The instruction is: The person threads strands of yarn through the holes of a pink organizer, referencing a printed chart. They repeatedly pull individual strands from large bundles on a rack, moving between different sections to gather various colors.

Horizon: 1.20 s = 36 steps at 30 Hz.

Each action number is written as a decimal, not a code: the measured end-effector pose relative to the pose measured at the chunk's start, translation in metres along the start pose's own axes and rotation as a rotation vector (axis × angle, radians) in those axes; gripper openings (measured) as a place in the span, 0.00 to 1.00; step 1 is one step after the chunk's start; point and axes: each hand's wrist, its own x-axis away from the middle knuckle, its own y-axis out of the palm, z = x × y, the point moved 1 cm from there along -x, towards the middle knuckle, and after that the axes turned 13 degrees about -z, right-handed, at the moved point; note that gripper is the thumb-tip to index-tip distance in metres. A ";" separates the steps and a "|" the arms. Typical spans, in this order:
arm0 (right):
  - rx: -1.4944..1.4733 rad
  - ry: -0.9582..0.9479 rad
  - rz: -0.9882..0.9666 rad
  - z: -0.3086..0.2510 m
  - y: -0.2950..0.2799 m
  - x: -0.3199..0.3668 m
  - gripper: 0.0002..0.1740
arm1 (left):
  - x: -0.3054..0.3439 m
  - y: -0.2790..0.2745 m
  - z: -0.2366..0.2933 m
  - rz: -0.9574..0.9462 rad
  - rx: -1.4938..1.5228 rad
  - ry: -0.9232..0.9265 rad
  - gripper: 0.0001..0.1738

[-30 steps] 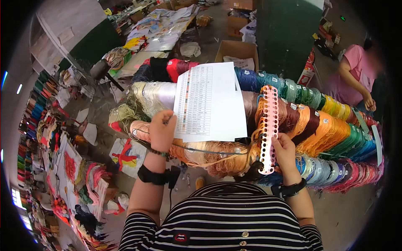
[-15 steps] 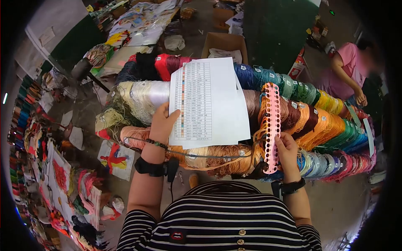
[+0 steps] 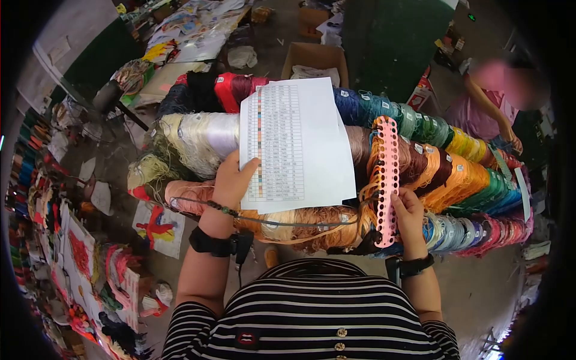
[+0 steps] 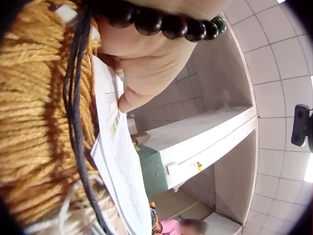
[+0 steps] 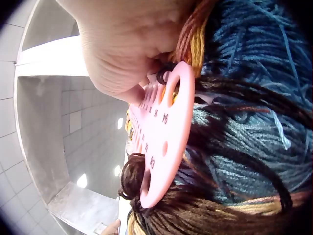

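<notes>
Left hand [image 3: 233, 181]: pinches colour chart [image 3: 321, 144], best held flat
Right hand [image 3: 410, 221]: pinches thread organizer [image 3: 387, 168], holes best uncovered
Thread skeins [image 3: 459, 189]: beneath grips

The head view looks downward; both wrist views look from close.

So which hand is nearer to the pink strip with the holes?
The right hand: it pinches the pink strip along its lower half. The left hand is farther off, gripping the left edge of the printed sheet.
</notes>
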 end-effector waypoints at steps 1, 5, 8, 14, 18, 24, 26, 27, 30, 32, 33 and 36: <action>0.001 -0.001 0.000 -0.001 0.001 0.000 0.07 | 0.000 -0.001 0.000 0.003 -0.019 0.001 0.17; 0.028 0.037 -0.040 0.002 -0.004 0.001 0.09 | 0.002 0.000 0.003 0.012 -0.101 0.011 0.18; 0.037 0.024 -0.014 0.000 -0.002 0.001 0.08 | 0.002 0.001 0.003 0.014 -0.095 0.009 0.18; 0.003 0.012 -0.005 -0.001 0.001 0.001 0.07 | 0.002 0.001 0.002 -0.044 0.017 0.017 0.17; -0.174 0.022 0.068 -0.027 -0.010 0.008 0.06 | 0.002 -0.005 0.007 -0.094 0.093 -0.033 0.16; -0.132 -0.212 0.268 -0.111 -0.104 0.039 0.09 | 0.004 -0.004 0.016 -0.185 0.299 -0.038 0.18; -0.200 -0.241 0.277 -0.110 -0.152 0.044 0.10 | 0.005 0.004 0.026 -0.229 0.390 -0.019 0.19; -0.221 -0.252 0.332 -0.113 -0.162 0.044 0.10 | 0.004 0.007 0.030 -0.250 0.434 -0.009 0.20; -0.234 -0.241 0.340 -0.093 -0.189 0.040 0.11 | 0.001 0.005 0.038 -0.130 0.236 0.114 0.21; -0.249 -0.224 0.329 -0.083 -0.176 0.036 0.11 | 0.004 -0.004 0.064 -0.133 0.079 0.156 0.22; -0.256 -0.217 0.345 -0.083 -0.158 0.033 0.11 | 0.009 -0.011 0.081 -0.100 0.093 0.172 0.22; -0.297 -0.087 0.221 -0.074 -0.109 0.024 0.11 | 0.020 -0.040 0.107 -0.059 0.247 0.205 0.23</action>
